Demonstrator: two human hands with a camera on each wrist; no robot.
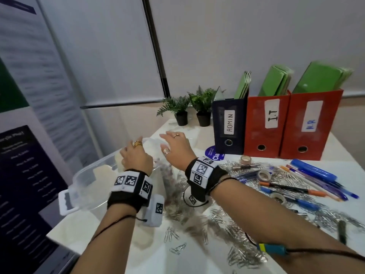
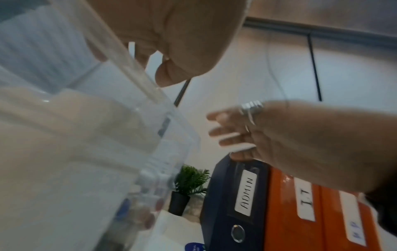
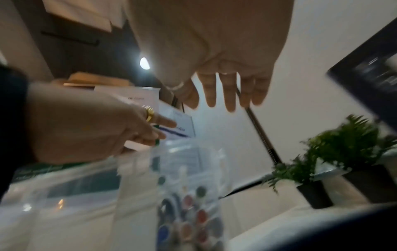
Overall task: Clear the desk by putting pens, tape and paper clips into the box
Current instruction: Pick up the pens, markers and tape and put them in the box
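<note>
The box, clear plastic with a white latch, sits tilted at the desk's left edge; the left hand grips its rim, the right hand hovers spread-fingered above. Right of the box lie paper clips, pens, tape. Binders read ADMIN, I.T.

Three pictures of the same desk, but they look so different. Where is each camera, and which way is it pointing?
Head: worn on the head, looking forward and down at the desk; both forearms, the left hand and right hand over the clear box.
Left wrist: under the left hand, looking along it past the box wall at the ADMIN binder; shows its own palm and the right hand.
Right wrist: under the right hand's straight fingers, facing the box and a potted plant.
Shared: both wrist views show the box and the opposite hand.
</note>
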